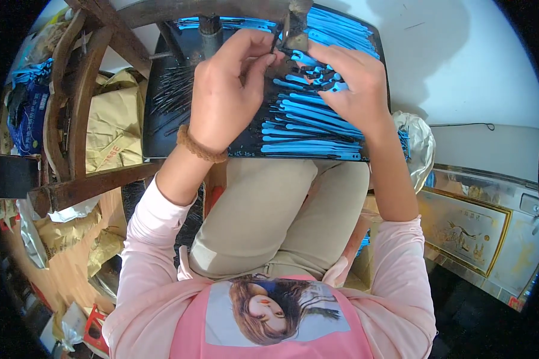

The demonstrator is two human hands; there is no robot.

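Observation:
My left hand (224, 90) is closed in a pinch on a thin black rod (275, 43), just left of a worn upright block (296, 35). Close by on the right, my right hand (365, 84) is closed around a bunch of blue plastic strips with black ends (324, 76). Its thumb and index finger reach toward the block, and the fingertips are partly hidden. Under both hands lies a black tray (236, 146). Rows of blue strips (317, 116) fill its right side, more blue strips (341, 30) its far edge. Loose black rods (170, 90) lie at its left.
A dark wooden chair frame (78, 119) stands at the left and crosses over the tray's far side. Behind it are a brown paper package (117, 122) and a blue bag (33, 119). A whitish bag (418, 143) hangs by the tray's right edge. A pale cabinet (479, 227) stands farther right.

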